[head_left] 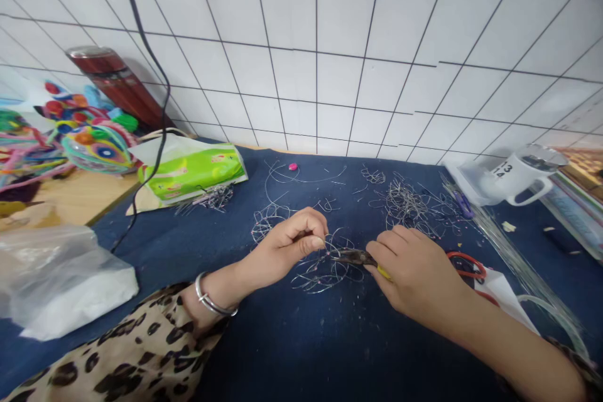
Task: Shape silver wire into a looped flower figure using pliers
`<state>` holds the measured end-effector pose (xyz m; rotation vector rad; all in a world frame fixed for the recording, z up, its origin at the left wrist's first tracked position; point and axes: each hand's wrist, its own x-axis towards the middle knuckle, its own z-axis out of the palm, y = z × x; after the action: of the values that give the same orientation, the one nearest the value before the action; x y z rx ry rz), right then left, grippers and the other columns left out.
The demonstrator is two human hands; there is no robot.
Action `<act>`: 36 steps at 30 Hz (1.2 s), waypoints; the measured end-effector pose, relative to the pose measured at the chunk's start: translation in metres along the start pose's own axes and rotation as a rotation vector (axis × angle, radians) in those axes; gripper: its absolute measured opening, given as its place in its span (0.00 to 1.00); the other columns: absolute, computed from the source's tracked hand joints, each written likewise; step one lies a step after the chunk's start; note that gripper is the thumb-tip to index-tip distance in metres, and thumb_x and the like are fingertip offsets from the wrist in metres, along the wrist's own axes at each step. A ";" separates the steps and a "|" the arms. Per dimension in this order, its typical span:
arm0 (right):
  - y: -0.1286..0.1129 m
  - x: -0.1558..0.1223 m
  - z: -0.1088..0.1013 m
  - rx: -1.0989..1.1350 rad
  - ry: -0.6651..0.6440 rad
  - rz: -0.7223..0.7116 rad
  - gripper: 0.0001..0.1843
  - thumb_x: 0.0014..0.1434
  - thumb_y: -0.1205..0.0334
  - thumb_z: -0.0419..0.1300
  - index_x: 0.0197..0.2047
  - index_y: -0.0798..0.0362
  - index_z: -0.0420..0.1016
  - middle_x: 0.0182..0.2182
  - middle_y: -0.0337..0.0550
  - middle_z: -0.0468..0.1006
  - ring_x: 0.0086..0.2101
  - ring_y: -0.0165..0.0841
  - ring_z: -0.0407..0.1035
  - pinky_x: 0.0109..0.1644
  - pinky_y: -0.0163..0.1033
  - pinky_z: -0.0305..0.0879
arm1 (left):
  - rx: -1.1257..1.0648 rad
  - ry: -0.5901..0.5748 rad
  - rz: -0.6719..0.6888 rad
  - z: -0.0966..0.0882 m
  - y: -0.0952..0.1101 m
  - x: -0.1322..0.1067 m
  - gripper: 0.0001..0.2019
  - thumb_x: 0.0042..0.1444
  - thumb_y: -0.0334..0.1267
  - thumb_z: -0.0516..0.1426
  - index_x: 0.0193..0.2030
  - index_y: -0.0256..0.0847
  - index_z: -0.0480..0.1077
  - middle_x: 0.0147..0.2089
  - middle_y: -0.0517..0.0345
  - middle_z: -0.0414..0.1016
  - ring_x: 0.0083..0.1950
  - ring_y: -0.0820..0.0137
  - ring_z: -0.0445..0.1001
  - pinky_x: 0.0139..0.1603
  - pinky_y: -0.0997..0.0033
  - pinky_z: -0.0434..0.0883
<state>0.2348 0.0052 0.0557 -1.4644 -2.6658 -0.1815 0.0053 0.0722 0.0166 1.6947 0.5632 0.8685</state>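
Note:
Near the middle of the dark blue cloth, my left hand (294,242) is closed in a pinch on a thin silvery wire (331,240). My right hand (414,264) is wrapped round a pair of pliers (357,257) with yellow handles. The dark jaws point left and meet the wire close to my left fingertips; whether they are closed on it is too small to tell. Beneath both hands lies a loose tangle of bent wire (315,277) with tiny pinkish beads. Another coil of wire (268,221) sits just behind my left hand.
A larger wire heap (407,201) lies at the back right, beside long straight wires (513,257) and red-handled scissors (466,265). A white mug (518,176) stands far right. Leftward are a green tissue pack (198,173), a plastic bag (70,282) and a hanging black cable (149,44).

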 end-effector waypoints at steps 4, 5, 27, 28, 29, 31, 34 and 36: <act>0.013 0.003 -0.001 0.171 -0.003 0.055 0.06 0.57 0.61 0.53 0.35 0.52 0.69 0.31 0.42 0.69 0.34 0.35 0.60 0.38 0.41 0.55 | -0.049 0.005 -0.025 0.001 0.000 0.000 0.07 0.61 0.36 0.50 0.32 0.37 0.62 0.36 0.57 0.62 0.36 0.74 0.64 0.38 0.71 0.64; 0.017 0.004 -0.001 0.258 0.000 0.081 0.06 0.57 0.60 0.54 0.36 0.52 0.69 0.32 0.42 0.70 0.34 0.34 0.61 0.38 0.40 0.56 | -0.058 0.007 -0.029 0.001 -0.001 0.000 0.07 0.61 0.36 0.50 0.33 0.37 0.62 0.36 0.57 0.62 0.35 0.74 0.64 0.38 0.71 0.64; -0.007 0.007 0.047 1.484 0.013 0.442 0.05 0.54 0.64 0.58 0.36 0.52 0.68 0.29 0.34 0.66 0.29 0.25 0.58 0.35 0.34 0.57 | 0.237 -0.020 -0.059 0.004 0.003 0.000 0.05 0.59 0.33 0.52 0.32 0.37 0.64 0.37 0.56 0.65 0.38 0.72 0.65 0.39 0.70 0.64; -0.007 0.007 0.046 1.483 0.008 0.444 0.04 0.54 0.64 0.58 0.35 0.52 0.68 0.28 0.34 0.65 0.28 0.25 0.58 0.34 0.34 0.57 | 0.298 -0.016 -0.040 0.004 0.006 0.000 0.04 0.58 0.32 0.52 0.32 0.37 0.64 0.37 0.56 0.65 0.39 0.72 0.65 0.40 0.69 0.64; -0.007 0.007 0.046 1.489 -0.003 0.448 0.05 0.54 0.63 0.58 0.36 0.52 0.68 0.28 0.34 0.65 0.28 0.25 0.58 0.34 0.33 0.57 | 0.357 -0.013 -0.017 0.003 0.008 0.001 0.03 0.58 0.31 0.53 0.32 0.38 0.64 0.37 0.56 0.65 0.39 0.72 0.65 0.41 0.69 0.64; -0.007 0.008 0.046 1.515 -0.039 0.460 0.07 0.53 0.62 0.59 0.37 0.52 0.68 0.29 0.34 0.65 0.28 0.25 0.58 0.34 0.34 0.57 | 0.457 -0.019 0.038 0.004 0.012 0.001 0.03 0.57 0.30 0.53 0.32 0.38 0.64 0.37 0.56 0.66 0.40 0.71 0.66 0.42 0.68 0.64; -0.008 0.008 0.049 1.530 -0.090 0.481 0.12 0.52 0.60 0.60 0.41 0.51 0.69 0.29 0.35 0.64 0.29 0.25 0.58 0.34 0.34 0.57 | 0.536 -0.045 0.093 0.006 0.015 0.001 0.03 0.56 0.29 0.53 0.32 0.38 0.64 0.36 0.56 0.67 0.41 0.71 0.66 0.42 0.68 0.64; -0.009 0.008 0.051 1.507 -0.069 0.513 0.12 0.53 0.59 0.60 0.41 0.51 0.69 0.28 0.34 0.64 0.28 0.25 0.58 0.34 0.34 0.57 | 0.555 -0.046 0.095 0.007 0.015 0.001 0.03 0.56 0.29 0.53 0.33 0.39 0.64 0.37 0.56 0.67 0.41 0.70 0.67 0.43 0.67 0.65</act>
<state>0.2212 0.0150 0.0055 -1.3162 -1.4077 1.4935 0.0106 0.0644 0.0298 2.2516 0.7430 0.7794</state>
